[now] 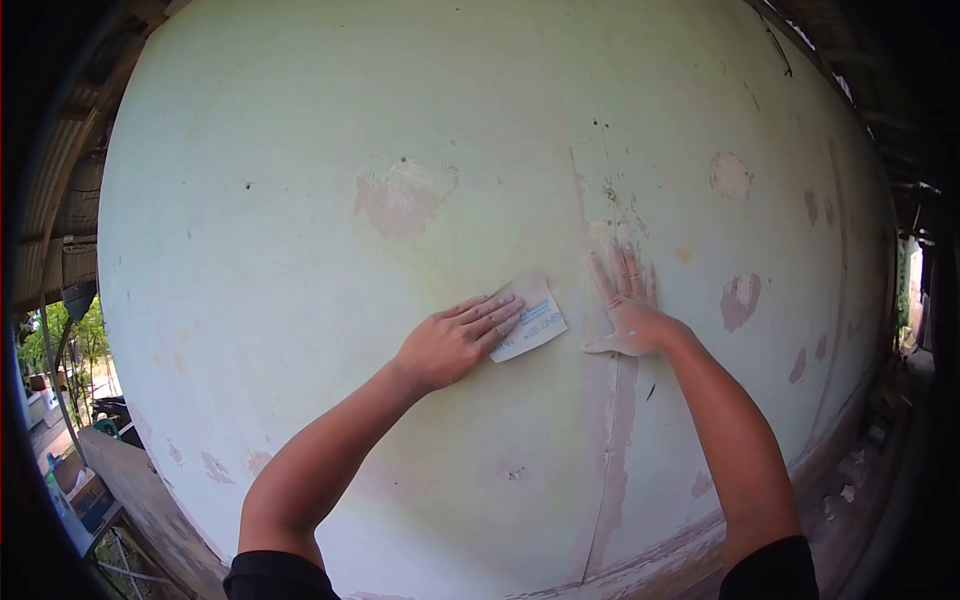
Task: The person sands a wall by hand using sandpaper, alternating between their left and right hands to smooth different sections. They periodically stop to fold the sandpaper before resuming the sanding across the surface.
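Note:
My left hand (468, 338) lies with its fingers over a sheet of sandpaper (540, 325), holding it against the pale green wall (300, 300). Blue print shows on the sheet's back, and its right part sticks out past my fingertips. The thumb of this hand is hidden. To the right, my right hand (632, 315) rests on the wall with its fingers spread and nothing in them. Whitish dust covers its fingers. It sits over a vertical seam (612, 430) where the paint has come off in a strip.
Bare patches (398, 200) and small holes mark the wall. At the lower left stand a low concrete ledge (140, 480) and a small table (95, 520) with things on it. Rubble (848, 492) lies along the wall's foot at the right.

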A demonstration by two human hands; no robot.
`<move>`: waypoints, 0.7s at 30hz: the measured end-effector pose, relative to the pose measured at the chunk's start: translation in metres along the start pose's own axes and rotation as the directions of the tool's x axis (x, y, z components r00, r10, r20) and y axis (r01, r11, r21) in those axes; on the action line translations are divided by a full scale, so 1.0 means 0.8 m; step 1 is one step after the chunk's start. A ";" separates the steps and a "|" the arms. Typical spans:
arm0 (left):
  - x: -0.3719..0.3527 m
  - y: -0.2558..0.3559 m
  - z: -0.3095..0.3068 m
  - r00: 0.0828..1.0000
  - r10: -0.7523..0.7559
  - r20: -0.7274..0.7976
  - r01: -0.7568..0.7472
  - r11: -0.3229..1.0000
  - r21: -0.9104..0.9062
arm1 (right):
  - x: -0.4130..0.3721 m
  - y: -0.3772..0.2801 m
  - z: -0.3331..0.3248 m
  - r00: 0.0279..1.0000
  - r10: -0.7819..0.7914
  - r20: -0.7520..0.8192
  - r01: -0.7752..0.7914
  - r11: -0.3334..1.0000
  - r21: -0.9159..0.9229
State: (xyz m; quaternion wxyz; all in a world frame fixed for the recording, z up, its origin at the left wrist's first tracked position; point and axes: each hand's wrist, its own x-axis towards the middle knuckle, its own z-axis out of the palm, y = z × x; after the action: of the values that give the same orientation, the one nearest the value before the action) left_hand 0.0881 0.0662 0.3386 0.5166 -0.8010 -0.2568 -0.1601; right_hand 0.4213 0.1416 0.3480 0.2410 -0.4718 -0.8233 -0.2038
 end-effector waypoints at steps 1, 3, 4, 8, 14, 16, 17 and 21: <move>-0.001 -0.015 -0.013 0.993 -0.104 -0.047 0.106 0.993 0.047 | -0.001 0.001 0.002 1.000 -0.003 -0.010 0.003 1.000 0.008; -0.003 -0.053 -0.049 0.921 -0.348 -0.175 0.366 0.927 0.080 | -0.001 0.001 0.002 1.000 -0.004 -0.010 0.004 1.000 0.003; -0.012 -0.067 -0.058 0.842 -0.482 -0.244 0.510 0.858 0.063 | -0.002 0.002 0.002 1.000 -0.008 -0.015 0.008 1.000 0.005; -0.044 -0.054 -0.017 0.631 -0.622 -0.464 0.721 0.691 0.055 | -0.003 -0.003 0.001 1.000 0.008 -0.003 -0.008 1.000 0.013; -0.074 0.045 0.008 0.991 -0.125 -0.041 0.125 0.992 -0.015 | -0.004 -0.005 -0.003 1.000 0.007 -0.004 -0.007 1.000 -0.030; -0.088 0.002 -0.024 0.927 -0.352 -0.132 0.367 0.923 0.114 | -0.006 -0.002 0.001 1.000 0.004 -0.012 -0.005 0.999 -0.051; -0.103 -0.022 -0.040 0.801 -0.549 -0.240 0.581 0.809 0.087 | -0.005 -0.001 -0.001 1.000 -0.001 -0.012 0.000 0.999 -0.054; -0.161 -0.054 -0.026 0.444 -0.738 -0.508 0.854 0.520 -0.008 | -0.010 -0.009 -0.008 0.999 0.003 0.043 0.001 0.996 -0.086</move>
State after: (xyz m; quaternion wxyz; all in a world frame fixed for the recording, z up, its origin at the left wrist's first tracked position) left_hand -0.0418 0.0298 0.3123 0.5186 -0.4494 -0.4956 -0.5324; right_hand 0.4196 0.1293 0.3476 0.2029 -0.4865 -0.8184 -0.2289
